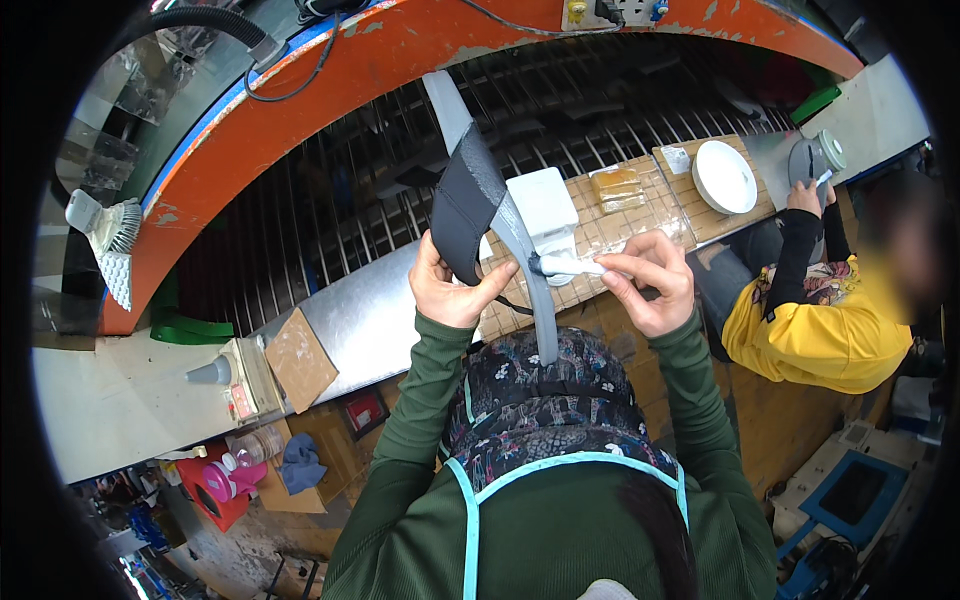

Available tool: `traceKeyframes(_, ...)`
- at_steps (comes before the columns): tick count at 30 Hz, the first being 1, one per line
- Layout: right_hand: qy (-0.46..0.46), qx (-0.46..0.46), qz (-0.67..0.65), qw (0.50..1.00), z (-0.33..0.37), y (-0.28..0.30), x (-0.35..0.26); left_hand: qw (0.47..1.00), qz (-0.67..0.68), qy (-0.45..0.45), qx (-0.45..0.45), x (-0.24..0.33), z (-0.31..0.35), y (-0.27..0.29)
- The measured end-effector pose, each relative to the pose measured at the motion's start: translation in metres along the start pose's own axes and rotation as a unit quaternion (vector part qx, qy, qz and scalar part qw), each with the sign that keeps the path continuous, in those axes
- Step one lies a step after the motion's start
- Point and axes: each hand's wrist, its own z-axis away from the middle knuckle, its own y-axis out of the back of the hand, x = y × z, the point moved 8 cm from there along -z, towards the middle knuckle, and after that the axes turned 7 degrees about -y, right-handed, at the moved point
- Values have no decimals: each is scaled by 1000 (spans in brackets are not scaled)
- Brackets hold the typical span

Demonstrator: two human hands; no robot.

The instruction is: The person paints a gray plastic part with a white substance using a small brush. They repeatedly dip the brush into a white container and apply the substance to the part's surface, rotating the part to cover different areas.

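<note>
My left hand grips a curved black-and-grey fabric piece; my right hand pinches a slim white-handled brush at its edge

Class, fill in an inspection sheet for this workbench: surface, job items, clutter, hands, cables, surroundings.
Surface: metal sheet and tan gridded boards beside dark rails.
Job items: black-and-grey piece; white-handled tool, its dark tip at the piece's grey strip.
Clutter: white container, amber block, white bowl, cardboard.
Hands: left hand grips the piece; right hand pinches the tool.
Cables: black cable loops over the orange frame.
Surroundings: person in yellow, at right.
</note>
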Motion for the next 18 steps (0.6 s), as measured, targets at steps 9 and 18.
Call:
traceKeyframes(9,-17,-8,-12,1000,11,-6,4,999,20,2,29,-9,0,5)
traceKeyframes(18,-36,-28,-17,999,18,-14,4,998,42,5,51,-15,-2,13)
